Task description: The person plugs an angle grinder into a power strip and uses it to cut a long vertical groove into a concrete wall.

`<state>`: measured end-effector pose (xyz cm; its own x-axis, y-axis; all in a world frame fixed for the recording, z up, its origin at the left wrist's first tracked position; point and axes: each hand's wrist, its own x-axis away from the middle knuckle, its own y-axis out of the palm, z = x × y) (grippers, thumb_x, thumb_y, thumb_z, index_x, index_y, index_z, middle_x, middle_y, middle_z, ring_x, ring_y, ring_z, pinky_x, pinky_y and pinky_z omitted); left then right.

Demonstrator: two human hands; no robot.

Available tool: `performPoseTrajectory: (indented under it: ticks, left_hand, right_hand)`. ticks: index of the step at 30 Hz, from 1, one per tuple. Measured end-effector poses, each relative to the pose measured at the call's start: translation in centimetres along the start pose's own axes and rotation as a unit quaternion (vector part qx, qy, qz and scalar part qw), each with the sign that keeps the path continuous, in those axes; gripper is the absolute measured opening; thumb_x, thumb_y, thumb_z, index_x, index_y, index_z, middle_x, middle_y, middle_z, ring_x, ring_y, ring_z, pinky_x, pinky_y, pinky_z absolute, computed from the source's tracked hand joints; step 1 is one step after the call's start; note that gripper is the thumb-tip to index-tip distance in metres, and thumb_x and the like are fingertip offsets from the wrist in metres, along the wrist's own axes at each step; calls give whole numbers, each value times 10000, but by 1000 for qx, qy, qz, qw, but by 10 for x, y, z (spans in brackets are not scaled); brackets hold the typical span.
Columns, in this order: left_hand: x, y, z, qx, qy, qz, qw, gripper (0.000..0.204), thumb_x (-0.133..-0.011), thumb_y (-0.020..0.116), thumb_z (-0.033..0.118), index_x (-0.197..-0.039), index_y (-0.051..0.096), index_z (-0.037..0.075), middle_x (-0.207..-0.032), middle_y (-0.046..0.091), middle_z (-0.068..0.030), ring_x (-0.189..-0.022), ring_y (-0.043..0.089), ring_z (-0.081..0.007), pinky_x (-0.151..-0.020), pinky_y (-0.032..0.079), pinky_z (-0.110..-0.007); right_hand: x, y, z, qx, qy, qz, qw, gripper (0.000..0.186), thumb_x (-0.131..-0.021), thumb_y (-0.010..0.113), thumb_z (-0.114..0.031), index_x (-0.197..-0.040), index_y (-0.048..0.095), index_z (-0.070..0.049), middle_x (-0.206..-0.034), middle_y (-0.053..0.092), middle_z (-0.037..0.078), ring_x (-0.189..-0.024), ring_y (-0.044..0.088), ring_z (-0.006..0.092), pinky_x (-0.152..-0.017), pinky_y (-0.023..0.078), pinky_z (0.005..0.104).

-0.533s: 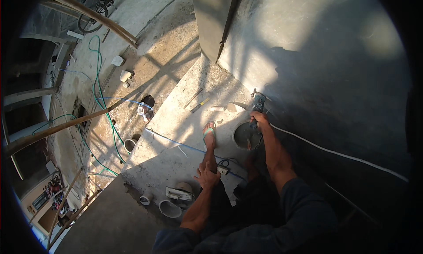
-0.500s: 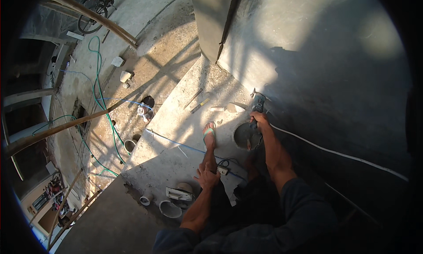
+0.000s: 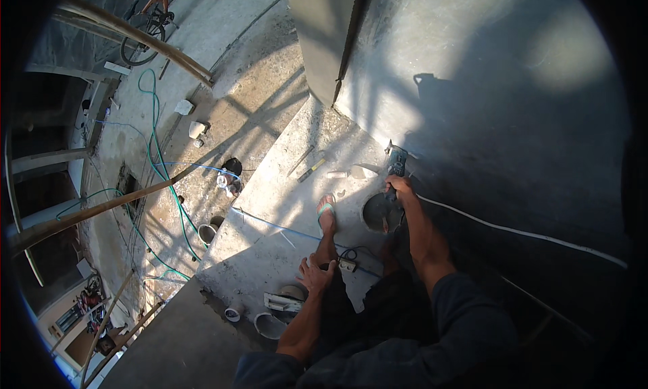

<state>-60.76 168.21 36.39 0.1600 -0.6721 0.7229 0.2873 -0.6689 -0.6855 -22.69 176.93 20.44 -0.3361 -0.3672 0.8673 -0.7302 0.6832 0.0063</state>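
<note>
Take clock directions from the right hand (image 3: 399, 185). Note right grip closed around the rear of a dark power tool (image 3: 397, 161), handle mostly covered by fingers. Locate tool at 12 o'clock, near the foot of the grey wall (image 3: 513, 51); cannot tell contact at its front end. Note left hand (image 3: 316, 274) open, fingers spread on the left leg, between 7 and 8 o'clock. Trace white cable (image 3: 520, 230) at 4 o'clock, lost behind the right forearm. Locate round bucket (image 3: 365, 212) just beside the right hand, at 7 o'clock: dark contents, hard to identify, with a short brownish item inside. Find pale tub (image 3: 270, 326) beside the left forearm, small pot (image 3: 232, 315) at 8 o'clock, and farther bucket (image 3: 201, 235) between 8 and 9. Cannot make out contents of these three.
</note>
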Motion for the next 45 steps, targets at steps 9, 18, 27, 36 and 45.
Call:
performPoseTrajectory:
  ticks: [9, 18, 27, 36, 45]
  left_hand:
    - [-30, -37, -63, 42, -74, 35, 996, 792, -747, 773, 540, -1382, 535, 131, -1453, 473, -112, -1389, 391, -343, -1063, 297, -716]
    - [-11, -84, -191, 30, -124, 4, 992, 655, -731, 782, 448, -1166, 637, -20, -1128, 677, -264, -1141, 606, -447, -1005, 472, -496]
    - [56, -61, -233, 73, -217, -63, 971, 566, -713, 790, 403, -1112, 688, 16, -1114, 708, -224, -1088, 663, -397, -950, 506, -470]
    - [82, -63, -203, 100, -223, -47, 968, 538, -719, 781, 412, -1078, 706, 19, -1071, 722, -208, -1053, 684, -365, -915, 522, -440]
    - [46, -55, -238, 151, -180, -31, 971, 548, -704, 777, 409, -1071, 705, 9, -1044, 728, -197, -1016, 693, -361, -887, 530, -437]
  right_hand:
    - [25, 9, -15, 19, 20, 52, 998, 50, -833, 703, -56, -821, 668, -23, -661, 596, 79, -558, 590, 217, -561, 515, 368]
    - [48, 20, -27, 4, -16, 36, 999, 56, -825, 701, -48, -803, 668, -8, -666, 603, 88, -553, 589, 217, -556, 513, 359]
    - [69, 27, -38, -41, -30, 12, 999, 53, -832, 673, -30, -789, 646, -14, -653, 585, 78, -541, 575, 212, -528, 514, 370]
    - [77, 31, -51, -78, -49, -6, 996, 87, -839, 658, 3, -758, 628, 2, -635, 574, 93, -516, 565, 216, -484, 496, 362]
    - [114, 48, -83, -64, 7, 50, 997, 79, -806, 667, 23, -752, 609, 15, -630, 567, 102, -508, 564, 218, -473, 484, 358]
